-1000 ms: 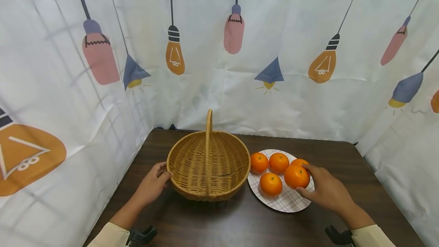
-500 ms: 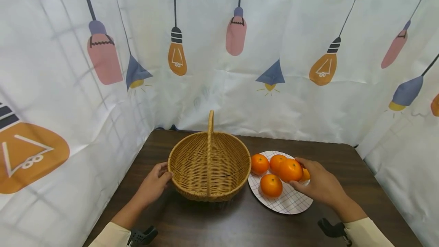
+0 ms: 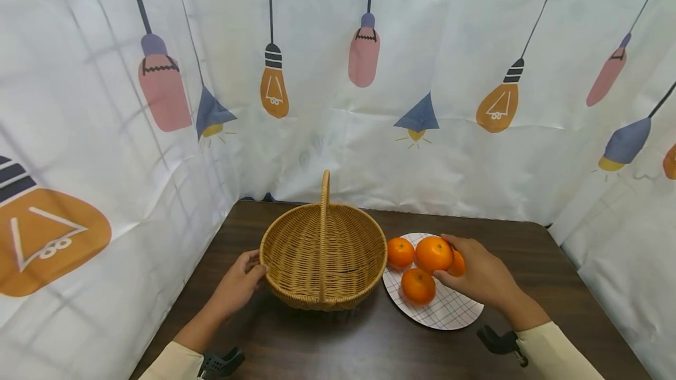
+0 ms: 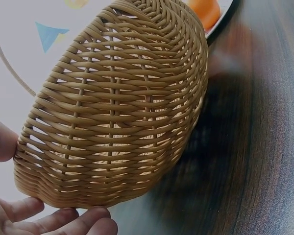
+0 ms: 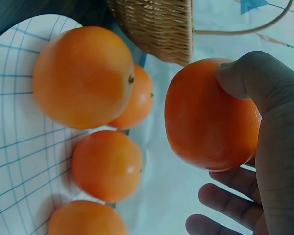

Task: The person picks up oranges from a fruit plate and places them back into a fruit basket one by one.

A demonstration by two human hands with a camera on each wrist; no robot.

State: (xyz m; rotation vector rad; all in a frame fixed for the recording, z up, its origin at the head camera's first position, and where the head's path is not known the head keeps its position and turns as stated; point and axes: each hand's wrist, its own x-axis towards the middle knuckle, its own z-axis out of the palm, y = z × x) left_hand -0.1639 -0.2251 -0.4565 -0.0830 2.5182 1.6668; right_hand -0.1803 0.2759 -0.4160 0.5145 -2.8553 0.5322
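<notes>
In the head view, my right hand [image 3: 477, 271] holds an orange [image 3: 433, 254] above the plate's far side. The right wrist view shows the thumb on one side of this orange [image 5: 208, 120] and fingers behind it, apart from the other fruit. Several more oranges [image 3: 418, 286] lie on a round white plate [image 3: 456, 312] with grid lines; the lifted one covers part of them. Left of the plate stands a wicker basket [image 3: 345, 251] with an upright handle. My left hand [image 3: 237, 286] grips its left side, thumb at the rim and fingers against the outer weave [image 4: 112, 112].
Both basket and plate stand on a dark wooden table [image 3: 338, 348]. A white curtain [image 3: 317, 151] printed with lamps hangs behind and at the sides. The basket's arched handle [image 3: 323, 233] rises over its opening, close to the plate's left edge.
My right hand has carried the orange leftward and slightly up across the plate, toward the basket. My left hand keeps its hold on the basket, which stays in place.
</notes>
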